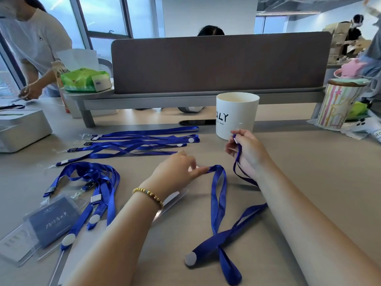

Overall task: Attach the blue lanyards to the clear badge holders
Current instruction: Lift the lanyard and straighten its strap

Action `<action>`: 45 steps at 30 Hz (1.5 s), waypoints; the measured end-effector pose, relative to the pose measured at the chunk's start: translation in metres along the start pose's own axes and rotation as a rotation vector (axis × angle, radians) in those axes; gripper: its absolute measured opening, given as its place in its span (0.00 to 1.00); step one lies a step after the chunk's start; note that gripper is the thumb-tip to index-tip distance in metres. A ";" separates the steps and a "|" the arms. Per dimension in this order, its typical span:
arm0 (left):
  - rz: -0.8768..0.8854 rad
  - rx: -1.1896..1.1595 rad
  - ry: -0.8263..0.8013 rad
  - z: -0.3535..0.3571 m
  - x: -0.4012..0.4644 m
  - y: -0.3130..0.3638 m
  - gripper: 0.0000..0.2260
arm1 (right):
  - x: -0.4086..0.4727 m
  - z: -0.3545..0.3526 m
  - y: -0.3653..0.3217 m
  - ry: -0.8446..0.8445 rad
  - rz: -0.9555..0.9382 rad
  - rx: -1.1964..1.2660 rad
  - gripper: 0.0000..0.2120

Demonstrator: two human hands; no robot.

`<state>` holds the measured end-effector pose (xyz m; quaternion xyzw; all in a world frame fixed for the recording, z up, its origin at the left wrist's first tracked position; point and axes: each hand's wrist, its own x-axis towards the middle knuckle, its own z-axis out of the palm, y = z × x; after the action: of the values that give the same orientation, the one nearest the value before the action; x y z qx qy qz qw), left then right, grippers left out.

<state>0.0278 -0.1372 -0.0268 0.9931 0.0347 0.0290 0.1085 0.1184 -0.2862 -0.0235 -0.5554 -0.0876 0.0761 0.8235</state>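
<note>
A blue lanyard (218,205) lies looped on the desk between my arms, with a white round toggle (190,258) at its near end. My left hand (177,172) pinches a fold of this strap at its far bend. My right hand (247,153) grips the strap's clip end, raised near the white cup. A clear badge holder (175,200) lies flat under my left wrist, partly hidden. Several more blue lanyards (140,141) lie stretched out at the back left. Finished lanyards with filled badge holders (49,221) lie at the near left.
A white cup (237,114) stands just behind my right hand. A white box (20,129) sits at far left, a tissue pack (86,79) on a riser, a striped lidded cup (340,104) at right. A divider screen (220,62) closes the back. Another person stands at far left.
</note>
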 end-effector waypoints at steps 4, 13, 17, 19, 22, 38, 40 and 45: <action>0.241 -0.247 -0.079 -0.007 -0.015 0.038 0.19 | 0.002 -0.017 -0.004 0.052 -0.090 -0.123 0.14; 0.426 0.017 -0.413 0.011 -0.021 0.063 0.12 | -0.010 -0.049 0.000 -0.033 -0.129 -0.477 0.11; 0.370 -0.037 -0.258 0.014 -0.017 0.059 0.08 | -0.013 -0.045 0.001 -0.157 -0.057 -0.628 0.10; 0.180 -0.330 -0.131 0.011 -0.010 0.054 0.06 | -0.015 -0.043 -0.001 -0.232 0.003 -0.693 0.10; -0.062 -0.850 0.033 0.001 0.002 0.051 0.05 | -0.018 -0.040 -0.007 -0.340 0.087 -0.711 0.09; -0.469 -1.155 0.319 -0.007 0.032 0.021 0.15 | -0.049 -0.009 -0.005 -0.893 0.279 -1.760 0.18; -0.334 -1.018 0.257 -0.010 0.028 0.023 0.15 | -0.049 -0.008 -0.005 -0.847 0.259 -1.764 0.13; 0.110 -0.665 -0.045 -0.004 0.013 0.021 0.19 | -0.040 -0.018 -0.010 -0.677 0.086 -1.647 0.12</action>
<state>0.0419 -0.1559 -0.0182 0.9040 -0.0328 0.0224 0.4256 0.0836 -0.3156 -0.0231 -0.9216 -0.3322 0.1798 0.0896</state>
